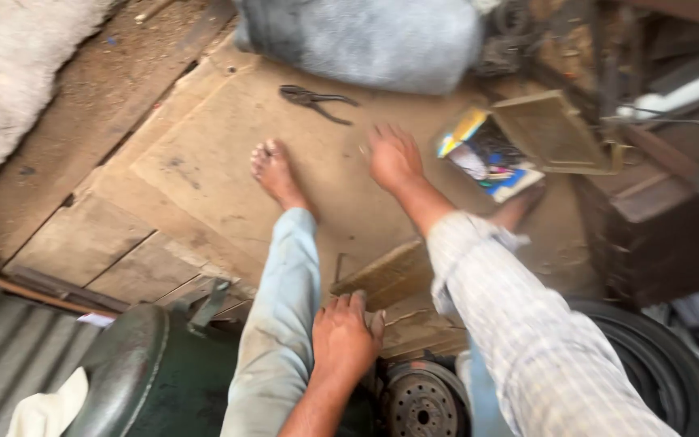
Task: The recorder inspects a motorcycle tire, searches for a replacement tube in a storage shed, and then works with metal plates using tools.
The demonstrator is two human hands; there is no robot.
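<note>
My right hand (394, 158) reaches forward over the wooden floor (204, 162) with its fingers spread and nothing in it; it is blurred. It hovers between dark pliers (314, 99) lying further away and an open box of colourful items (489, 158) to the right. My left hand (345, 336) is low and close, its back toward me, fingers bent down beside my leg in light jeans (281, 324) and by a wooden plank (382, 275). Whether it grips anything is hidden. My bare foot (273, 170) stands on the floor left of the right hand.
A grey sack (366, 36) lies at the far edge. A tan lid (550, 133) leans by the box. A tyre (661, 356) and a metal drum (422, 400) sit at bottom right, a dark green machine (131, 372) and corrugated sheet (2, 348) at bottom left.
</note>
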